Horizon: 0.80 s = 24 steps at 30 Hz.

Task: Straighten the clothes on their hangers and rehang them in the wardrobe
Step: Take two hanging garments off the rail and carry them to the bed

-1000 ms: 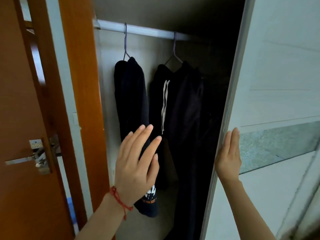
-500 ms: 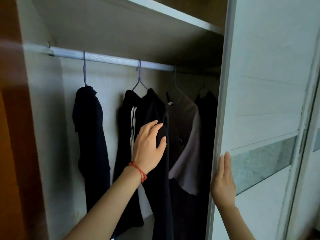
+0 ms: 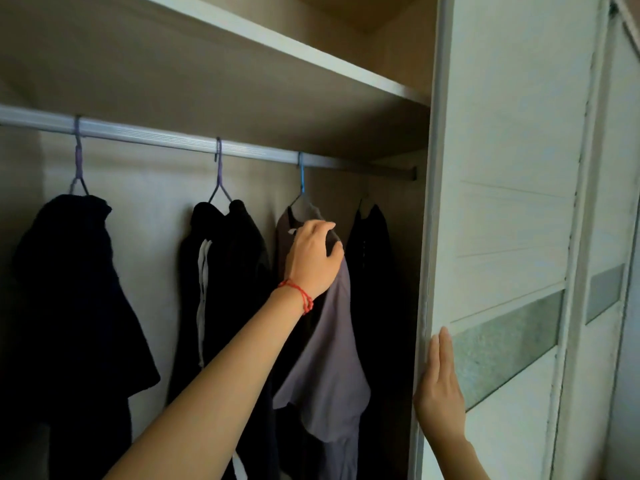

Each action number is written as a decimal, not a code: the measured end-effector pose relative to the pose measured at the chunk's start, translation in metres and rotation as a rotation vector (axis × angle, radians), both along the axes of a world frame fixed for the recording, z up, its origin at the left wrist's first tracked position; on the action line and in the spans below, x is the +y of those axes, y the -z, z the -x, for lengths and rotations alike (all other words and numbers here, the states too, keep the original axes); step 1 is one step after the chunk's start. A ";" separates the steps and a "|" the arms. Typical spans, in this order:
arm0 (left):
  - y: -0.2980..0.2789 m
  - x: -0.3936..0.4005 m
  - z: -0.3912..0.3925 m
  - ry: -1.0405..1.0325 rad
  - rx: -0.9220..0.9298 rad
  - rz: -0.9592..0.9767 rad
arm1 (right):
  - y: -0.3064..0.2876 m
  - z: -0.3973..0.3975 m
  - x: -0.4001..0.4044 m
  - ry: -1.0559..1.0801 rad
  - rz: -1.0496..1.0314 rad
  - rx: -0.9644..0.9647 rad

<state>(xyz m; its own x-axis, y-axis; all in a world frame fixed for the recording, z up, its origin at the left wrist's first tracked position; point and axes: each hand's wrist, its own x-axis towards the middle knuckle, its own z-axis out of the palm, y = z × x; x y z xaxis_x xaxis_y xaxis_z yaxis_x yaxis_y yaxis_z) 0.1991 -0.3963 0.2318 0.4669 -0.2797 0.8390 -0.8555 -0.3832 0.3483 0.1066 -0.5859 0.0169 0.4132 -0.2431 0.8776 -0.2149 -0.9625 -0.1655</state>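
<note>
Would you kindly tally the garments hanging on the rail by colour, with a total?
Dark (black or navy) garments: 3, far left, second from left, far right
Grey garments: 1, gripped at its shoulder by the left hand
Total: 4

Home bedroom — wardrobe rail, hung clothes.

white shelf board spans top of opening, tan wood-tone panel above it at back. pale back wall shows between hanging items. frosted grey-green strip runs across sliding panel at right, second shorter strip on panel further right. thin grooved lines cross upper white surface.
</note>
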 end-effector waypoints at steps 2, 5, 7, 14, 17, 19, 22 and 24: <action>0.000 -0.016 -0.010 -0.017 0.098 0.002 | 0.000 -0.001 -0.013 0.023 -0.016 -0.014; 0.001 -0.033 -0.022 -0.056 0.211 0.001 | -0.003 -0.003 -0.030 0.019 -0.034 -0.038; 0.001 -0.041 -0.027 -0.076 0.233 0.008 | -0.003 -0.003 -0.041 0.018 -0.054 -0.042; 0.003 -0.058 -0.034 -0.132 0.205 0.052 | -0.004 -0.008 -0.082 0.034 -0.158 -0.020; 0.004 -0.061 -0.036 -0.143 0.190 0.075 | -0.003 -0.010 -0.092 0.020 -0.105 -0.025; 0.005 -0.062 -0.038 -0.149 0.190 0.086 | 0.000 -0.014 -0.093 0.028 -0.112 -0.060; 0.007 -0.062 -0.040 -0.157 0.196 0.098 | -0.001 -0.019 -0.091 0.050 -0.196 -0.097; 0.007 -0.062 -0.044 -0.157 0.197 0.108 | -0.002 -0.022 -0.092 0.048 -0.211 -0.122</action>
<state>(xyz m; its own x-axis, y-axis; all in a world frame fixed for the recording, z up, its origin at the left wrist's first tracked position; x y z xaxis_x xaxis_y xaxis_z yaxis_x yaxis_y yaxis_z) 0.2434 -0.4582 0.2253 0.6542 -0.1048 0.7491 -0.7007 -0.4569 0.5480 0.1286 -0.6776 0.0189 0.2913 -0.4430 0.8479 -0.2258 -0.8931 -0.3891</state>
